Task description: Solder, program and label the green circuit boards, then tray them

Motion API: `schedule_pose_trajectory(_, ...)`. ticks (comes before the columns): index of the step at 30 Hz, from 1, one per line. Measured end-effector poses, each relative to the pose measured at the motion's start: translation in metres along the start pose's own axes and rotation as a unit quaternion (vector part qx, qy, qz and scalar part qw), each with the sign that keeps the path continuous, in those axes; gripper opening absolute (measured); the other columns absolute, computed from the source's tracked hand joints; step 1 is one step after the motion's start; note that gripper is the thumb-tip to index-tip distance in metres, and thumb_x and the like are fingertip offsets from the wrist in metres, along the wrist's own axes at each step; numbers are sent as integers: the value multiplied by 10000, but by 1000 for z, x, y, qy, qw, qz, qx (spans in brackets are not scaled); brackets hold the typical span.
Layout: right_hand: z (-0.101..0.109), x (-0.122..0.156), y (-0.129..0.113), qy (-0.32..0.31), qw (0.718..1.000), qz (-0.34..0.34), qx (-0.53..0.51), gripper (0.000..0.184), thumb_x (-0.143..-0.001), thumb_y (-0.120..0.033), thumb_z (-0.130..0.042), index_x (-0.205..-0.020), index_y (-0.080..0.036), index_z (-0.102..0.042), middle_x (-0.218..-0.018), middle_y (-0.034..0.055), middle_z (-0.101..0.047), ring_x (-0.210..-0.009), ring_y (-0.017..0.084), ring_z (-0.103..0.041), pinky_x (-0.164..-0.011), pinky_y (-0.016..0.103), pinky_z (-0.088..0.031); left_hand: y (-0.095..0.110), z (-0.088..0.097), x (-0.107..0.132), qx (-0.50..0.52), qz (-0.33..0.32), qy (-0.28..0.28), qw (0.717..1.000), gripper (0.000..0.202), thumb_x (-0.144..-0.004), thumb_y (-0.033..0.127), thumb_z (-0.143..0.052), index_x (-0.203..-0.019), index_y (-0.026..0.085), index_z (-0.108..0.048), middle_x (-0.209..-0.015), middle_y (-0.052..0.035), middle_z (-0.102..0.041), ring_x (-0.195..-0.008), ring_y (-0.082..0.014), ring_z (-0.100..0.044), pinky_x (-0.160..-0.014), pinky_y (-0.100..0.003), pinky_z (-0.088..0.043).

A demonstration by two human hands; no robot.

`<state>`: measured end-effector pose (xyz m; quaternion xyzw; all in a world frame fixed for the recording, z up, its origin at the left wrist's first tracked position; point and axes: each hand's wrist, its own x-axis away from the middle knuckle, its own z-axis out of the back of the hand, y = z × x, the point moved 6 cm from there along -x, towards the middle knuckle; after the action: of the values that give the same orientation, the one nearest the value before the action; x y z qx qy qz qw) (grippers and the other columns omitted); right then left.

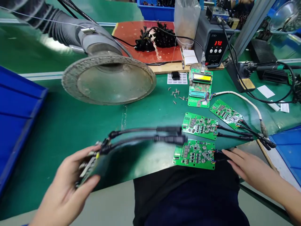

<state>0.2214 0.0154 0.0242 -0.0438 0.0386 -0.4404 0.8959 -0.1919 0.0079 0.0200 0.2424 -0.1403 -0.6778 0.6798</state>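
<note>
My left hand [67, 185] grips a green circuit board [94, 164] at the table's near edge. The board is blurred by motion, and two black cables with connectors [164, 134] trail from it to the right. My right hand [246, 166] lies with fingers stretched out, its fingertips on the black wires at the right end of the nearest flat circuit board [194, 153]. Two more green boards [199, 125] [225, 113] with black leads lie just beyond it.
A grey fume-extraction funnel [108, 78] hangs over the table's middle. A board with a yellow display [201, 88], loose screws [176, 94], a soldering station reading 370 [215, 40] and a red mat [131, 34] sit at the back. Blue bins [16, 116] [289, 147] flank both sides.
</note>
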Motion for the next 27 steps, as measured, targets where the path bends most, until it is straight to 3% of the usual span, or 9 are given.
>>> schedule_pose_trajectory(3, -5, 2, 9, -3, 999, -11, 49, 382, -894, -135, -346, -1226, -156, -533, -875, 83, -634, -691, 173, -615, -583, 300, -519, 1, -10, -20, 65, 44, -31, 996, 460, -860, 561, -366, -1228, 285, -351, -1196, -88, -514, -1157, -347, -487, -958, -537, -397)
schedule_pose_trajectory(5, -3, 0, 18, -5, 997, -14, 79, 422, -860, -73, -350, -1225, -165, -541, -870, 80, -627, -696, 174, -600, -597, 303, -508, 7, -14, -30, 42, 48, -27, 998, 506, -846, 581, -385, -1237, 262, -348, -1189, -97, -505, -1133, -343, -490, -946, -543, -404)
schedule_pose_trajectory(10, 5, 0, 33, 3, 995, -33, 92, 511, -806, -15, -366, -1264, -188, -515, -932, 96, -609, -763, 190, -582, -668, 333, -501, 14, -15, -33, -39, -17, -10, 999, 504, -848, 498, -445, -1292, 298, -316, -1205, -92, -457, -1130, -356, -461, -953, -573, -382)
schedule_pose_trajectory(14, 5, 2, 24, 15, 996, -54, 62, 436, -864, -77, -366, -1266, -179, -500, -946, 101, -595, -727, 172, -575, -625, 302, -502, 9, -17, -24, -31, -49, -26, 998, 528, -851, 447, -444, -1336, 354, -257, -1210, -86, -435, -1115, -361, -462, -927, -568, -400)
schedule_pose_trajectory(18, -1, -9, 2, 29, 999, -37, 25, 429, -878, -86, -395, -1299, -145, -451, -936, 109, -598, -760, 183, -577, -625, 303, -503, 11, -17, -22, 11, -27, -1, 1000, 493, -870, 451, -401, -1339, 390, -259, -1229, -60, -435, -1138, -362, -456, -930, -557, -397)
schedule_pose_trajectory(22, -8, -35, -19, 41, 998, -20, 35, 496, -833, -11, -380, -1307, -143, -447, -942, 109, -603, -779, 190, -569, -640, 309, -500, 41, -20, -16, 36, -52, -5, 998, 489, -874, 477, -385, -1338, 394, -257, -1243, -57, -424, -1159, -347, -438, -944, -542, -393)
schedule_pose_trajectory(27, -11, -55, -35, 40, 998, 48, 28, 474, -823, -48, -356, -1266, -137, -498, -887, 98, -599, -708, 194, -550, -591, 310, -501, 87, -21, 1, 63, -130, -74, 987, 548, -841, 445, -463, -1333, 310, -263, -1241, -102, -416, -1147, -315, -424, -936, -487, -408)
